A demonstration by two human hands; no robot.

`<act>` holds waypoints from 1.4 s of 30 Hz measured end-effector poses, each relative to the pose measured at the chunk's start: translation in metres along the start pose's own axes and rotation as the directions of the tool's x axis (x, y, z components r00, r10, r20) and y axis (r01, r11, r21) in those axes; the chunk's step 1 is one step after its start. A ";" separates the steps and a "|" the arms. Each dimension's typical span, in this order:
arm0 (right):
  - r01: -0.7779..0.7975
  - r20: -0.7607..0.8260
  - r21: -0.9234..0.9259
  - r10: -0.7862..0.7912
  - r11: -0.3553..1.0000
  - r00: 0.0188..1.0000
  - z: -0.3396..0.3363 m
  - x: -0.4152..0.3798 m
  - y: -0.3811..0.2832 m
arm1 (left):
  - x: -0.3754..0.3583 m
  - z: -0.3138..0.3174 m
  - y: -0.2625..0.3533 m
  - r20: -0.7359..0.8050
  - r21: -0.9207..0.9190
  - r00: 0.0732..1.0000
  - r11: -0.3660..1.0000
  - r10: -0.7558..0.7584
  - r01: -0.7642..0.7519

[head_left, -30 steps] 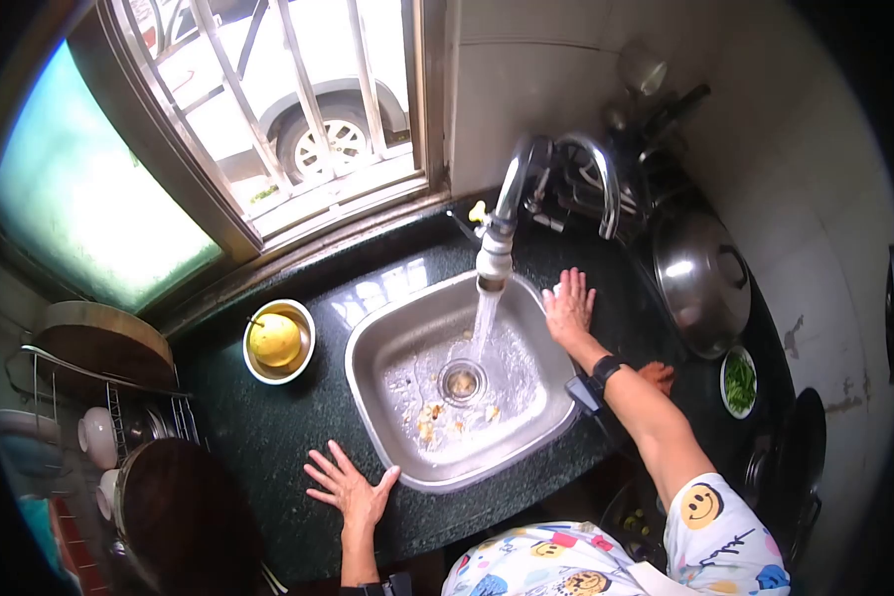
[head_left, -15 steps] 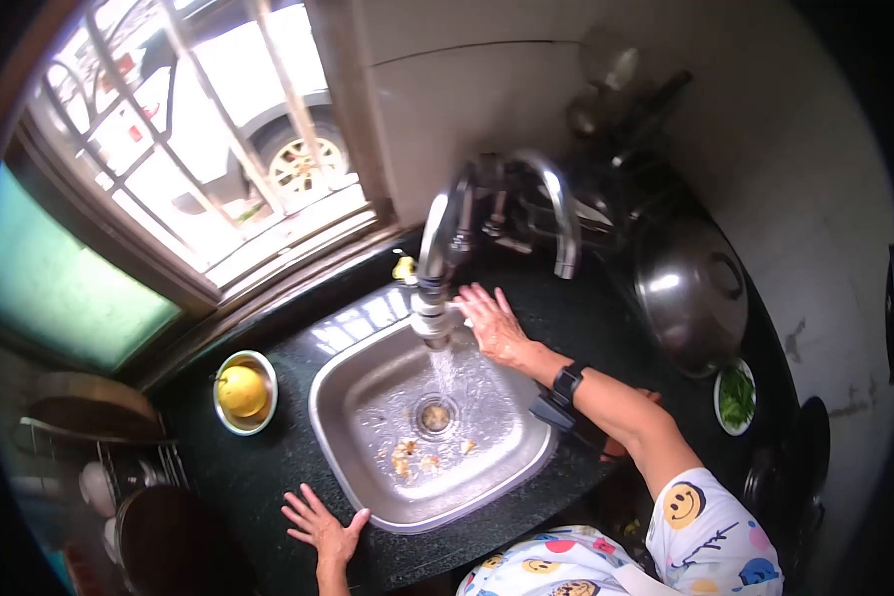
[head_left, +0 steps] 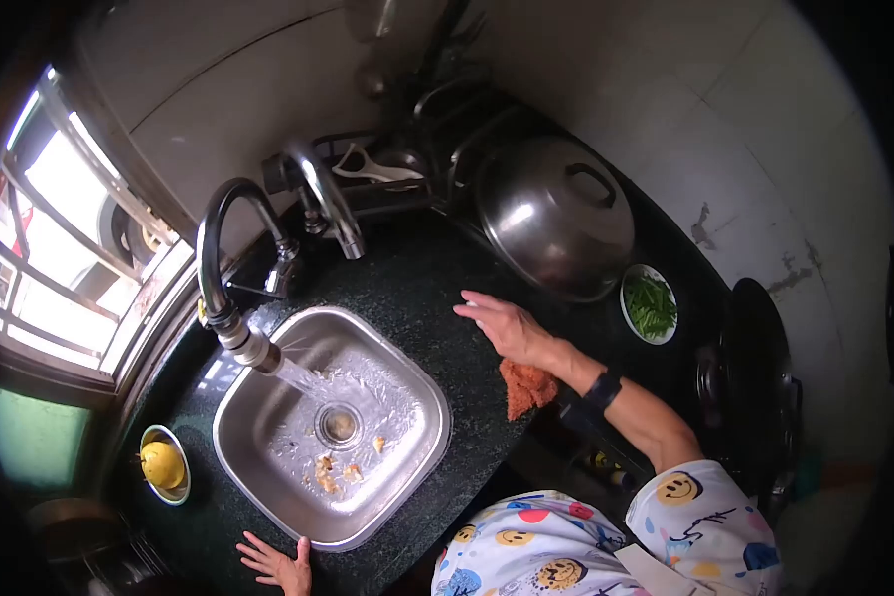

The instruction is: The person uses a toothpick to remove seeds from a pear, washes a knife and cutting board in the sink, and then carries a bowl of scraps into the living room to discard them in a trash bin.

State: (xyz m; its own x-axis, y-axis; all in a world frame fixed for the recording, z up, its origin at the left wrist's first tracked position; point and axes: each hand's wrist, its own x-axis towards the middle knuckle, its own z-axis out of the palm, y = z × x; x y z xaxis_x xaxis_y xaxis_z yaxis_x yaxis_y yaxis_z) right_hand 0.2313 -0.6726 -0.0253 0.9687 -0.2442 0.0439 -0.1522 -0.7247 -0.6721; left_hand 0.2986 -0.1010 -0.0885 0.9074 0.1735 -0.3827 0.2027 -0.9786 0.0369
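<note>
Nearby, water (head_left: 302,377) ran into the steel sink (head_left: 253,447), left hand (head_left: 286,570) splayed and empty just beside it, right hand (head_left: 512,332) loosely bent near an orange cloth (head_left: 526,388), its grip unclear to me.

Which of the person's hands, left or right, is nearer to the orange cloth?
Right. The right hand is close beside the orange cloth; the left hand is farther away, by the near edge of the sink.
</note>
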 end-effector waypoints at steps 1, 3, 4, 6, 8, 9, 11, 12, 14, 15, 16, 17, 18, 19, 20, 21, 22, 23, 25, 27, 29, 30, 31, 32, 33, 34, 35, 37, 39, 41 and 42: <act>0.002 -0.051 -0.174 -0.011 0.985 0.999 -0.003 -0.021 -0.003 | 0.003 0.002 -0.003 -0.004 0.010 1.000 1.000 -0.009 0.009; -0.223 -0.169 -0.324 0.175 0.919 0.970 0.006 -0.065 -0.009 | 0.008 0.009 -0.009 -0.029 0.020 1.000 1.000 -0.001 0.002; -0.328 -0.166 -0.291 0.291 0.899 0.942 0.019 -0.085 -0.004 | 0.008 0.008 -0.007 -0.030 0.029 1.000 1.000 -0.005 0.005; -0.240 -0.301 -0.304 0.146 0.922 0.942 0.043 -0.114 -0.011 | 0.009 0.008 -0.006 -0.029 0.046 0.999 0.999 -0.018 0.019; -0.227 -0.338 -0.297 0.120 0.928 0.934 0.062 -0.116 -0.035 | -0.012 0.000 0.020 -0.329 0.288 0.936 0.957 0.122 -0.024; -0.231 -0.343 -0.312 0.117 0.922 0.932 0.074 -0.112 -0.044 | -0.035 -0.013 0.049 -0.549 0.509 0.780 0.860 0.301 0.026; -0.081 -0.294 -0.321 -0.018 0.943 0.956 0.099 -0.100 -0.056 | -0.035 -0.013 0.052 -0.561 0.502 0.769 0.865 0.307 0.021; 0.075 -0.222 -0.277 -0.139 0.958 0.965 0.111 -0.093 -0.061 | -0.035 -0.012 0.049 -0.566 0.497 0.765 0.868 0.306 0.020; 0.236 -0.164 -0.212 -0.272 0.948 0.948 0.123 -0.077 -0.067 | -0.003 0.000 0.009 -0.335 0.268 0.935 0.963 0.121 -0.029; 0.313 -0.151 -0.211 -0.348 0.926 0.925 0.121 -0.065 -0.069 | 0.010 0.005 -0.006 -0.017 0.015 1.000 1.000 -0.002 0.003; 0.390 -0.137 -0.209 -0.421 0.897 0.897 0.115 -0.052 -0.069 | 0.011 0.004 -0.008 -0.013 0.011 1.000 1.000 0.011 -0.011; 0.360 -0.300 -0.205 -0.409 0.910 0.862 0.104 -0.032 -0.063 | 0.011 0.004 -0.008 -0.004 0.021 1.000 1.000 0.002 -0.001; 0.339 -0.408 -0.219 -0.402 0.915 0.820 0.078 -0.013 -0.056 | 0.010 0.004 -0.007 -0.008 0.020 1.000 1.000 0.005 -0.004; 0.199 -0.525 -0.128 -0.237 0.972 0.817 0.060 0.000 -0.048 | 0.009 0.004 -0.007 -0.009 0.021 1.000 1.000 0.006 -0.006; 0.012 -0.533 -0.086 -0.056 0.996 0.844 0.047 0.009 -0.029 | 0.006 0.001 -0.004 -0.009 0.021 1.000 1.000 0.007 -0.007; -0.119 -0.560 -0.181 -0.003 0.976 0.828 0.048 0.014 -0.001 | 0.008 0.004 -0.004 -0.011 0.033 1.000 0.999 -0.005 0.005; -0.244 -0.599 -0.360 -0.023 0.900 0.800 0.063 0.013 0.025 | 0.004 0.000 0.000 0.005 0.036 1.000 0.999 -0.017 0.017; -0.224 -0.589 -0.363 -0.036 0.905 0.807 0.070 0.016 0.015 | 0.001 -0.005 0.006 0.019 0.036 0.999 0.999 -0.030 0.029; -0.093 -0.463 -0.373 -0.098 0.923 0.881 0.094 0.016 -0.016 | -0.002 -0.006 0.011 0.027 0.021 0.999 0.999 -0.036 0.036; 0.280 -0.185 -0.304 -0.345 0.911 0.920 0.135 0.017 -0.042 | -0.006 -0.008 0.010 0.021 0.005 0.999 0.999 -0.051 0.050; 0.537 0.044 -0.027 -0.536 0.843 0.843 0.151 0.025 -0.072 | -0.005 -0.012 0.013 0.077 -0.021 0.997 1.000 -0.020 0.022; 0.539 -0.028 -0.031 -0.540 0.842 0.841 0.152 0.038 -0.085 | -0.007 -0.018 0.017 0.107 -0.019 0.994 0.999 -0.032 0.035; 0.540 -0.195 -0.085 -0.546 0.837 0.815 0.141 0.060 -0.094 | -0.010 -0.024 0.022 0.135 -0.025 0.990 0.999 -0.043 0.047; 0.551 -0.322 -0.117 -0.556 0.826 0.766 0.123 0.083 -0.092 | -0.009 -0.024 0.023 0.134 -0.027 0.990 0.999 -0.040 0.044; 0.404 -0.473 -0.084 -0.393 0.911 0.788 0.115 0.101 -0.085 | -0.010 -0.023 0.022 0.139 -0.026 0.990 0.999 -0.039 0.043; 0.277 -0.490 -0.106 -0.292 0.955 0.821 0.107 0.120 -0.062 | -0.010 -0.024 0.022 0.142 -0.046 0.989 0.998 -0.027 0.034; 0.048 -0.464 -0.148 -0.112 0.988 0.879 0.104 0.134 -0.039 | -0.011 -0.025 0.023 0.146 -0.048 0.987 0.997 -0.060 0.068; -0.123 -0.550 -0.414 -0.140 0.902 0.823 0.119 0.151 -0.002 | -0.013 -0.025 0.025 0.145 -0.026 0.989 0.999 -0.035 0.040; -0.025 -0.436 -0.399 -0.165 0.917 0.885 0.128 0.153 -0.023 | -0.015 -0.029 0.027 0.158 -0.031 0.987 0.999 -0.031 0.036; 0.235 -0.281 -0.277 -0.312 0.932 0.908 0.146 0.150 -0.041 | -0.014 -0.029 0.027 0.157 -0.031 0.986 0.998 -0.048 0.053; 0.342 -0.152 -0.290 -0.396 0.894 0.906 0.150 0.142 -0.055 | -0.015 -0.029 0.027 0.159 -0.038 0.987 0.999 -0.027 0.034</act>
State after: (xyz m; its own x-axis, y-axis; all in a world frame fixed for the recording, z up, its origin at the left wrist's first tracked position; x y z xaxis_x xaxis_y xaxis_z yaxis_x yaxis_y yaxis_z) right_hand 0.4069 -0.5705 -0.0928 0.9080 -0.0321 0.4178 0.1383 -0.9183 -0.3710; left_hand 0.3014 -0.1264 -0.0551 0.8312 0.1803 -0.5259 0.2473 -0.9671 0.0594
